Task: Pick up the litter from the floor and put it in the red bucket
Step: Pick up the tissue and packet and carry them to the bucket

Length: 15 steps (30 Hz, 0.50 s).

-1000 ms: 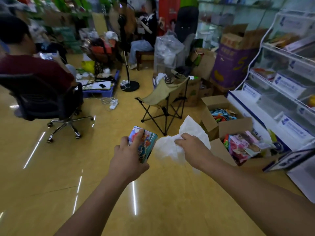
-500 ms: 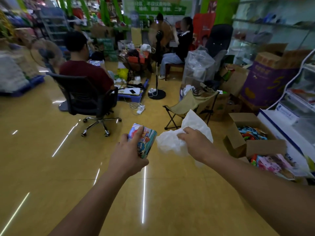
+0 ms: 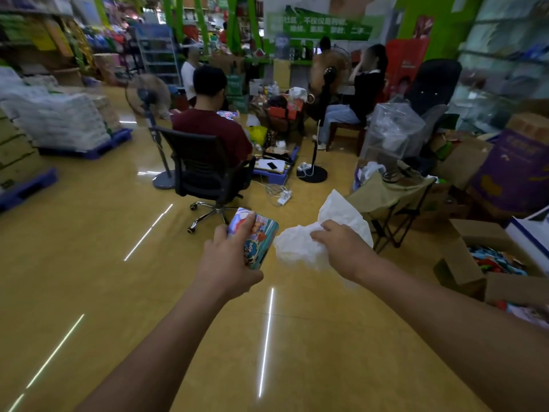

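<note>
Carton print too blurry to read; tissue partly hidden behind rt hand.

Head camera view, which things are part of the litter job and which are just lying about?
Job: left hand gripping the cartoon-printed pack; right hand gripping the crumpled white tissue. The red bucket is not in view.
Lying about: black office chair, folding camp chair, white power strip, open cardboard box, standing fan.

In my left hand, box; in my right hand, tissue, just beside the box, both above the floor. Ahead, office chair with a person seated. Right of it, folding chair. Far right, cartons on the floor. Far left, pallets.
</note>
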Each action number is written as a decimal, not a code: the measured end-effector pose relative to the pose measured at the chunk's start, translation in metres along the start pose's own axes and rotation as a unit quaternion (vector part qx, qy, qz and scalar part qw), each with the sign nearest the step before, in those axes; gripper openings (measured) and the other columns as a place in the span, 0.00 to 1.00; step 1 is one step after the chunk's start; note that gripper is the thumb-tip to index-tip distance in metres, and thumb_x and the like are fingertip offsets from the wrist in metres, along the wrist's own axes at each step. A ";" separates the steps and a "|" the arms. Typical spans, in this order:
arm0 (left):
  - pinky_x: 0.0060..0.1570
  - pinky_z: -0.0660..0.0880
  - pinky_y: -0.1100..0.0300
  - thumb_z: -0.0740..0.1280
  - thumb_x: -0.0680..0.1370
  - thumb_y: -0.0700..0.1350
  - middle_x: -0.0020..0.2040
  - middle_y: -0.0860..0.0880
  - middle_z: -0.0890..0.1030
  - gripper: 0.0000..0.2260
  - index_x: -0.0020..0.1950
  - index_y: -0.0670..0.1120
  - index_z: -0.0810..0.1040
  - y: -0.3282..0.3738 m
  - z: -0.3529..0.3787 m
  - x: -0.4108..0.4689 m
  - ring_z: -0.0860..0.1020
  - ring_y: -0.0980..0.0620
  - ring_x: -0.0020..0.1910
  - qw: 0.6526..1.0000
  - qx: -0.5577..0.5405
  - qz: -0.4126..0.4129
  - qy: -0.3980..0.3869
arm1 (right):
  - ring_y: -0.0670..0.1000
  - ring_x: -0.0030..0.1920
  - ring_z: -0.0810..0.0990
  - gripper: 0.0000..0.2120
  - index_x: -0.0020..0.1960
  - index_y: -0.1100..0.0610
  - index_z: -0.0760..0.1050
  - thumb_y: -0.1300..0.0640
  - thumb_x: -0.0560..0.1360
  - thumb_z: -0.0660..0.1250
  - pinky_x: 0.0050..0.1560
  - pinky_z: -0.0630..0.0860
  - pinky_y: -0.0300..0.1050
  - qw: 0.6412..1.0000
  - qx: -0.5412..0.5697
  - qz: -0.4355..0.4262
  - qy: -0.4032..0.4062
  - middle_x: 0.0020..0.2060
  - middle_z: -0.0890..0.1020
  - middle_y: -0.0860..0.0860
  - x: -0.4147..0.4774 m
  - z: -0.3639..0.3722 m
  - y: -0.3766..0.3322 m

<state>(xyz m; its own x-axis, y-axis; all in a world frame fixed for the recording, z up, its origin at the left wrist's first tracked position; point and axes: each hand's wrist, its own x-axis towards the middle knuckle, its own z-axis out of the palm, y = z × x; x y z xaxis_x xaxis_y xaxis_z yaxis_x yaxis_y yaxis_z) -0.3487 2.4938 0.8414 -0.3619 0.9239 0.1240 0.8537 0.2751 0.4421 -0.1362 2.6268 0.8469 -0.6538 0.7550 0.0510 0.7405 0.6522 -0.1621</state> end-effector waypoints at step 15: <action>0.53 0.77 0.49 0.75 0.65 0.53 0.68 0.48 0.61 0.51 0.75 0.69 0.42 -0.153 -0.096 -0.035 0.69 0.44 0.60 0.994 0.020 -0.091 0.053 | 0.57 0.64 0.70 0.23 0.71 0.52 0.70 0.65 0.77 0.60 0.67 0.69 0.51 0.995 0.002 -0.095 -0.001 0.65 0.71 0.53 0.074 0.023 -0.183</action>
<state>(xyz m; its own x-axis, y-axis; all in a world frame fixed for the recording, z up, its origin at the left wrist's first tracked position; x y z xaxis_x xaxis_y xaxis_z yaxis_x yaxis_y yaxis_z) -0.5033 2.3940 0.8548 -0.5479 0.8250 0.1383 0.7836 0.4483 0.4300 -0.3235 2.5614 0.8580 -0.7827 0.6174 0.0789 0.6025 0.7833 -0.1530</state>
